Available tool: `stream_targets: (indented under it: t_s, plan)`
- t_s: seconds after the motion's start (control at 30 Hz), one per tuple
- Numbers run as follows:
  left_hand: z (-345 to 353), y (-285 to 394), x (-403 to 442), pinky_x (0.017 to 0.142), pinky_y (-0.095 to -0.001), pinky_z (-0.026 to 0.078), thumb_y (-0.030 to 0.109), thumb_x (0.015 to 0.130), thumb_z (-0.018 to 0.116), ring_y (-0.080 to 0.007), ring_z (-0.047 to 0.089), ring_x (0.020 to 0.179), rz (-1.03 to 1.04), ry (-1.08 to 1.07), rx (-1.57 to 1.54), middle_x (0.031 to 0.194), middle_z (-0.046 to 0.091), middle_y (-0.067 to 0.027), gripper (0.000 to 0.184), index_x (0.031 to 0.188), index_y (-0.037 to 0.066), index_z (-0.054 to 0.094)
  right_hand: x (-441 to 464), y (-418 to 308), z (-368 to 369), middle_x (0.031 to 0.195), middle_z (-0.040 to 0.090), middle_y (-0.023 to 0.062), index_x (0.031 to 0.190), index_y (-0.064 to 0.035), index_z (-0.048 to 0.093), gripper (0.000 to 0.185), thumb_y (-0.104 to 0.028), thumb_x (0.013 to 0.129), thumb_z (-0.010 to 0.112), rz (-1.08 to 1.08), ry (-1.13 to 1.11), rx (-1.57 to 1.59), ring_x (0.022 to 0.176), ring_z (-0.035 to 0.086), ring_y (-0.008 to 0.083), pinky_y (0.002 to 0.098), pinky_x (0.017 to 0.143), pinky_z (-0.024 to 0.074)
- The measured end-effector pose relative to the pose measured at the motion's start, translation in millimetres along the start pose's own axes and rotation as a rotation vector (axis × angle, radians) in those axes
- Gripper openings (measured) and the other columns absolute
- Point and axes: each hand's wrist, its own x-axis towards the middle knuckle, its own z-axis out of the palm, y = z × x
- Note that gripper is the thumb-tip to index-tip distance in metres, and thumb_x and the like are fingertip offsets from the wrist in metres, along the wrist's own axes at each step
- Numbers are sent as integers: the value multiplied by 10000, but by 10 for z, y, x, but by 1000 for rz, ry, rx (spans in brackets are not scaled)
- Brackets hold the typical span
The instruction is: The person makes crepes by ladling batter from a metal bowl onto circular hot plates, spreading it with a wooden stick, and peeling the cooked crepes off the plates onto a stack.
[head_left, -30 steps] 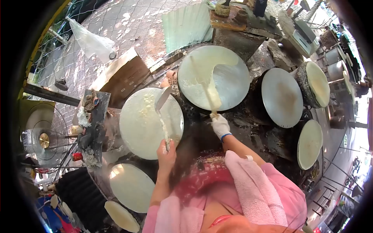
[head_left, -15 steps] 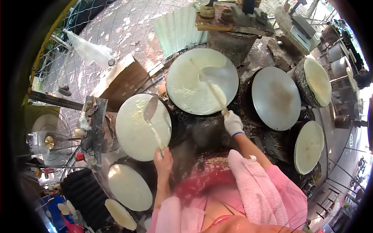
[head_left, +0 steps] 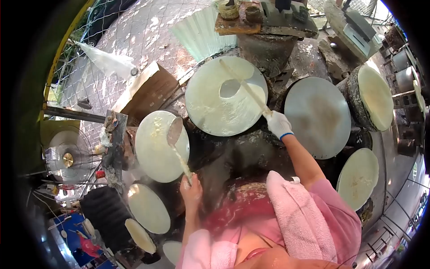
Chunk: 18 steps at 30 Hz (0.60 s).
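Note:
My left hand (head_left: 191,190), bare, is closed around the handle of a ladle (head_left: 174,131). The ladle's bowl is held over the left round griddle (head_left: 152,157), which is coated with pale batter. In a white glove, my right hand (head_left: 280,124) grips a long wooden batter spreader (head_left: 246,87), which reaches across the large middle griddle (head_left: 208,107). Wet pale batter (head_left: 224,119) covers most of that griddle, with a small oval bare patch near its centre. Whether the spreader touches the batter I cannot tell.
A grey griddle (head_left: 318,119) without batter stands to the right. Coated griddles (head_left: 358,179) (head_left: 375,98) stand beyond it, and another (head_left: 150,208) is at lower left. A fan (head_left: 68,159), a cardboard box (head_left: 150,94) and wire fencing surround the left side.
The batter has spread over the middle griddle, shrinking the bare area to a small oval. My right hand has swung the spreader slightly up and right. The ladle stays over the left griddle.

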Motion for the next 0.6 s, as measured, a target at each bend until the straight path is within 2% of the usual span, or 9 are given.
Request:
stream_targets:
  t_s: [0.07, 0.1, 0.13, 0.2, 0.3, 0.37, 0.43, 0.53, 0.6]
  plan:
    - [59, -59, 58, 408, -209, 324, 175, 981, 584, -46, 404, 465, 45, -8, 44, 649, 478, 22, 144, 982, 36, 544, -172, 8, 77, 936, 670, 257, 962, -32, 663, 538, -528, 962, 456, -17, -108, 85, 935, 632, 442, 514, 806, 483]
    - [80, -80, 77, 363, -217, 295, 177, 989, 574, -49, 376, 405, 67, -11, 62, 616, 460, 25, 136, 978, 49, 528, -349, 25, 97, 972, 670, 251, 1077, -75, 664, 517, -531, 964, 448, -34, -243, 85, 948, 633, 437, 513, 839, 480]
    - [106, -76, 94, 361, -218, 297, 177, 990, 572, -52, 377, 403, 63, -10, 64, 615, 458, 24, 137, 980, 48, 527, -463, 162, 216, 977, 670, 251, 1255, -122, 594, 511, -518, 973, 437, -156, -111, -7, 937, 638, 433, 522, 841, 478]
    - [132, -44, 67, 358, -219, 300, 177, 991, 567, -56, 379, 400, 44, -5, 76, 614, 456, 22, 137, 984, 46, 525, -368, 224, 134, 1032, 667, 256, 1407, -152, 480, 522, -439, 971, 491, -14, -69, -80, 946, 650, 420, 526, 804, 492]
    - [205, 109, -24, 354, -221, 303, 177, 992, 562, -61, 381, 397, -58, 6, -3, 611, 450, 21, 136, 988, 46, 523, 270, 93, -106, 906, 667, 249, 1432, -132, 402, 547, -439, 983, 467, -52, 34, -122, 853, 640, 440, 545, 765, 476]
    - [159, 53, -52, 353, -223, 305, 177, 993, 559, -63, 382, 397, -72, 30, 15, 612, 451, 20, 133, 989, 49, 523, 907, 82, -96, 891, 673, 237, 1352, -122, 449, 474, -392, 962, 453, -161, 205, -218, 838, 648, 426, 538, 741, 495]
    - [117, -6, -79, 352, -225, 308, 179, 992, 559, -65, 384, 397, -73, 54, 31, 612, 451, 19, 132, 988, 52, 524, 1335, -218, -306, 978, 690, 199, 1388, -145, 443, 526, -421, 943, 486, -149, 236, -304, 890, 669, 386, 502, 754, 523]
    - [61, -84, -135, 352, -229, 313, 185, 988, 562, -67, 389, 398, -60, 87, 56, 613, 453, 20, 134, 983, 57, 524, 1577, -726, -490, 965, 698, 196, 1401, -165, 436, 548, -429, 926, 506, -128, 227, -292, 891, 665, 417, 499, 774, 514]
    - [47, -102, -114, 348, -233, 310, 185, 984, 566, -72, 390, 393, -52, 86, 79, 612, 454, 20, 135, 970, 58, 522, 1327, -930, -438, 970, 703, 177, 1347, -155, 511, 498, -361, 898, 575, -273, 216, -164, 881, 668, 412, 481, 775, 522]
